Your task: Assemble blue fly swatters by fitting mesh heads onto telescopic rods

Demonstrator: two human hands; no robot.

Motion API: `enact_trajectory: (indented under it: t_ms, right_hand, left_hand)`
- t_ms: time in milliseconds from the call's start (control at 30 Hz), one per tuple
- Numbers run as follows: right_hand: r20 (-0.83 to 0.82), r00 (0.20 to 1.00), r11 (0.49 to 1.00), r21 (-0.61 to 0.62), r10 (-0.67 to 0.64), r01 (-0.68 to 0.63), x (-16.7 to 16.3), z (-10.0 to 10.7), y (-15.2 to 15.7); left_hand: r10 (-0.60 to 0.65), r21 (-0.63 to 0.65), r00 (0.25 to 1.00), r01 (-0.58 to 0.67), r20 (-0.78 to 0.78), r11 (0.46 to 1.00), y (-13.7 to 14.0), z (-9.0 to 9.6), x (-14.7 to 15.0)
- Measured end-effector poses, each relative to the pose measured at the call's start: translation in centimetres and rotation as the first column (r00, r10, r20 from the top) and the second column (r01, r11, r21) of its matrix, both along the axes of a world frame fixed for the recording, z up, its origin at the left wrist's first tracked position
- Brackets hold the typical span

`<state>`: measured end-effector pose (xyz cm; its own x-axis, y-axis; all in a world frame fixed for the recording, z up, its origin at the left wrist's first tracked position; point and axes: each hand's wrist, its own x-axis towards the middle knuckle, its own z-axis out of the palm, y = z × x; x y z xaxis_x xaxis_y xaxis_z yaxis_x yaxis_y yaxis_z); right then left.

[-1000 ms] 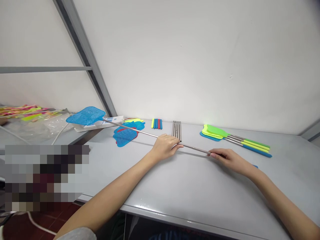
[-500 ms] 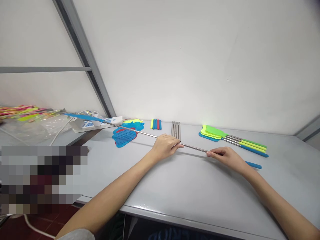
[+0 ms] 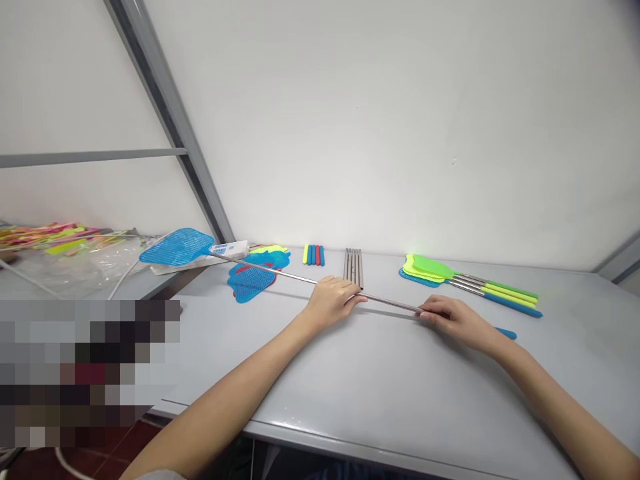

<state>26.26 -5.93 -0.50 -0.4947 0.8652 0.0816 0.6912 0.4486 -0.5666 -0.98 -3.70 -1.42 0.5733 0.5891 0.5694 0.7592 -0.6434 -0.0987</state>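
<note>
A blue fly swatter (image 3: 179, 247) with a long extended metal rod stretches across in front of me, held above the grey table. My left hand (image 3: 334, 303) is closed around the middle of the rod. Nearer the handle, my right hand (image 3: 453, 321) pinches the rod and covers part of it; the blue handle tip shows beyond that wrist. Behind my left hand lies a row of several metal rods (image 3: 353, 267). Several coloured handles (image 3: 313, 255) in yellow, blue and red sit further back. Loose blue swatter heads (image 3: 255, 283), with red and yellow ones beneath and behind, lie to the left.
Assembled swatters (image 3: 431, 267) in green, yellow and blue are stacked at the right back. A white power strip (image 3: 233, 251) sits at the left, beside plastic bags (image 3: 95, 267) and colourful strips. A grey metal post (image 3: 170, 127) stands before the wall.
The swatter has turned about its rod, so its blue head now shows its broad face instead of its edge. Both hands stay on the rod at nearly the same places.
</note>
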Motion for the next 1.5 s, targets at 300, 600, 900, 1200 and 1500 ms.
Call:
enact_trajectory:
  t_ms: [300,600,900,1200,1500]
  right_hand:
    - [0.072,0.997,1.000,0.024,-0.017,0.015,0.2,-0.1,0.0]
    - [0.045,0.999,1.000,0.000,-0.015,0.015,0.2,-0.4,0.8]
    - [0.036,0.984,0.983,0.063,-0.173,0.171,0.5,-0.3,1.3]
    - [0.078,0.936,0.935,0.133,-0.342,0.330,1.3,-1.1,2.0]
    - [-0.029,0.983,0.979,-0.098,-0.182,0.178,1.9,-1.3,2.5]
  left_hand:
    - [0.002,-0.031,1.000,-0.002,-0.005,1.000,0.0,-0.5,0.2]
    - [0.003,0.001,1.000,-0.003,-0.021,1.000,1.1,-1.3,0.3]
    - [-0.020,0.077,0.999,0.024,-0.050,0.997,1.6,-0.9,0.1]
    - [-0.019,0.111,0.999,0.023,-0.036,0.994,1.8,-0.8,0.0]
    - [-0.011,0.014,1.000,0.011,-0.018,1.000,1.8,-1.4,0.4]
